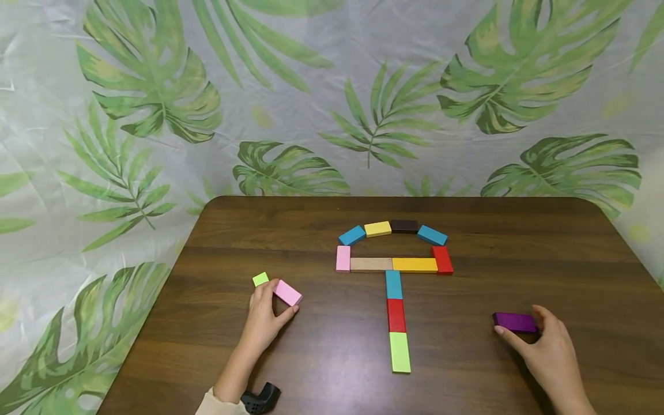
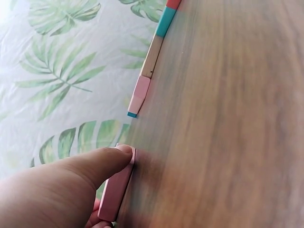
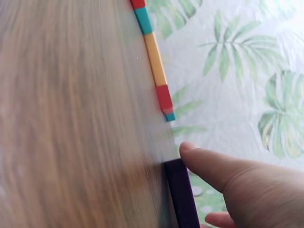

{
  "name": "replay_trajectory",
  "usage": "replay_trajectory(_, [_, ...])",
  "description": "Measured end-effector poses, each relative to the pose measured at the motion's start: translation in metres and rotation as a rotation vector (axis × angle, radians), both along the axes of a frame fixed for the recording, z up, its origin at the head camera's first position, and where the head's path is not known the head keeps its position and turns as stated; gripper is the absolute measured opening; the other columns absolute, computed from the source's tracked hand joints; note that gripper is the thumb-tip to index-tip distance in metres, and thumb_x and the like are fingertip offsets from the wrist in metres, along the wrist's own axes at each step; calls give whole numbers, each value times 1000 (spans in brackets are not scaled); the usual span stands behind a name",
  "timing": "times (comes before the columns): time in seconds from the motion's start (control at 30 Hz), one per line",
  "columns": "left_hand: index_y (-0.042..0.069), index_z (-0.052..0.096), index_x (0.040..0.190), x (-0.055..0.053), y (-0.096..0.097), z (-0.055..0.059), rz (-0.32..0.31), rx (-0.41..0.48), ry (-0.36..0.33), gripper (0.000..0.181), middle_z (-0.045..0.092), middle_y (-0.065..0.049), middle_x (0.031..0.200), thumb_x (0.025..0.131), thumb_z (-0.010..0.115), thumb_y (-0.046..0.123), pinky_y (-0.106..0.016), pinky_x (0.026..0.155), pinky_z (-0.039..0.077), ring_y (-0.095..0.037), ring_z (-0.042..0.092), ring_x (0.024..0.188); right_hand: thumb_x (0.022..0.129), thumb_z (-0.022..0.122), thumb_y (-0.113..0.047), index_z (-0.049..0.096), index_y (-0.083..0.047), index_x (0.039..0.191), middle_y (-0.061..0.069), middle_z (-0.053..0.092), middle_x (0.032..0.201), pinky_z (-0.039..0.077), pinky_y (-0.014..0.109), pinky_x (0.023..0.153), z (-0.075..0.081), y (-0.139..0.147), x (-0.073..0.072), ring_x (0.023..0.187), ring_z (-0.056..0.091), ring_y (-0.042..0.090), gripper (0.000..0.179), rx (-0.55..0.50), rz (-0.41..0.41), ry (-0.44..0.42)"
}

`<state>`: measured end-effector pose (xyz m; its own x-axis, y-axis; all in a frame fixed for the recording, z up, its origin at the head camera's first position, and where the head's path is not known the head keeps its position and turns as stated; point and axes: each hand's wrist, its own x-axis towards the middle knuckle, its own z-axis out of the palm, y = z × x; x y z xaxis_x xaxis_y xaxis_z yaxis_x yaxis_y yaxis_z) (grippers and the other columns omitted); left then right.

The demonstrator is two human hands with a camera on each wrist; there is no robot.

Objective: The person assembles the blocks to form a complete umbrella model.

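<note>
At the left of the table, my left hand (image 1: 263, 320) holds a pink block (image 1: 287, 293) by its two ends, between thumb and fingers. The left wrist view shows the thumb on the near end of that pink block (image 2: 116, 190). Just behind these fingers lies a light green block (image 1: 261, 279), partly hidden by them. Over on the right, my right hand (image 1: 552, 349) grips a purple block (image 1: 515, 323) lengthwise, its thumb at the left end. In the right wrist view the thumb meets the top corner of the purple block (image 3: 182, 192).
Mid-table, flat blocks form an umbrella-like outline: an arch with a black block (image 1: 404, 226) at its top, a wooden block (image 1: 370, 264) and yellow-orange block (image 1: 415, 264) as crossbar, and a stem ending in a green block (image 1: 400, 352). A black curved object (image 1: 261, 399) is beside the left wrist.
</note>
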<state>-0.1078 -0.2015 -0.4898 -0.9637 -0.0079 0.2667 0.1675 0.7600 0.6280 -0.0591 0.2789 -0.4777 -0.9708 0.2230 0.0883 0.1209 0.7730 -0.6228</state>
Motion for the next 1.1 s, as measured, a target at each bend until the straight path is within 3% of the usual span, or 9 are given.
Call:
replay_trajectory(0.27, [-4, 49, 119, 0, 0, 0, 7, 12, 29, 65, 46, -18, 113, 67, 79, 21, -47, 87, 36, -35, 41, 104, 76, 70, -38, 30, 20, 124, 39, 38, 108, 30, 59, 75, -2, -2, -1, 96, 35, 51, 85, 23, -10, 15])
replay_trajectory(0.5, [-2, 49, 119, 0, 0, 1, 0, 29, 23, 64, 45, -18, 112, 66, 80, 20, -47, 87, 36, -34, 41, 104, 80, 68, -32, 22, 20, 128, 44, 31, 116, 31, 64, 77, -1, -2, 0, 101, 32, 56, 85, -7, 50, -19])
replay_trajectory(0.77, [-2, 49, 117, 0, 0, 0, -6, 29, 55, 64, 46, -18, 110, 64, 81, 17, -47, 85, 37, -34, 42, 103, 78, 68, -38, 28, 21, 125, 44, 32, 114, 28, 64, 75, -2, -1, 1, 101, 27, 57, 85, 24, 14, -37])
replay_trajectory(1.1, [1, 48, 119, 2, 3, 8, -15, 50, 47, 66, 45, -17, 114, 65, 81, 20, -47, 88, 36, -33, 41, 106, 77, 69, -37, 31, 18, 126, 39, 32, 114, 35, 58, 70, 5, -7, 3, 100, 34, 48, 83, -7, 6, -6])
